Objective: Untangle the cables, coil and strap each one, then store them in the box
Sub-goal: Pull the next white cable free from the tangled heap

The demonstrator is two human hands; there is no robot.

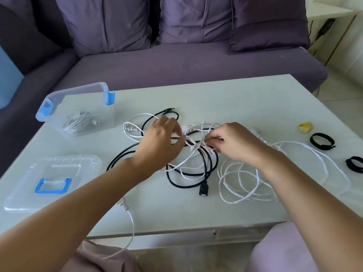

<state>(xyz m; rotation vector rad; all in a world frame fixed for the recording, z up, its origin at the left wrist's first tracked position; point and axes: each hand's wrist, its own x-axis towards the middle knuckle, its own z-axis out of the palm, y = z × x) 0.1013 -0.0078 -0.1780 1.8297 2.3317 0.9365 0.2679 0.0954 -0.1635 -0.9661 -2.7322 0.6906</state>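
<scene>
- Left hand (163,138): fingers (179,132) are curled in and narrowly closed; a white strand is pinched at their tips.
- Right hand (233,142): fingers (214,141) are curled in tight; white strands are pinched just opposite the left fingertips.
- Knot of white cable (193,146): it is held between the two sets of fingertips, slightly raised off the table (245,99).
- Black cable (172,180): it is looped through the knot and spread below and nearer than both sets of fingers. Its socket end (203,191) lies on the table nearer than the right fingers; its plug end (170,109) lies just beyond the left fingers.
- Loose white cable loops (241,183): these are spread under the right wrist, nearer than and to the right of the right fingers.
- A flat white cable (132,222) is draped off the near table edge, well nearer than the left fingers.
- Clear box (107,119), blue latches: it stands open, beyond and well left of the left fingers. One coiled white cable (77,122) is seen inside it.
- Lid (59,167), blue handle: it lies flat, left of and nearer than the left fingers.
- Two black straps (322,141) (355,163) and a yellow strap (306,127) lie well right of the right fingers.
</scene>
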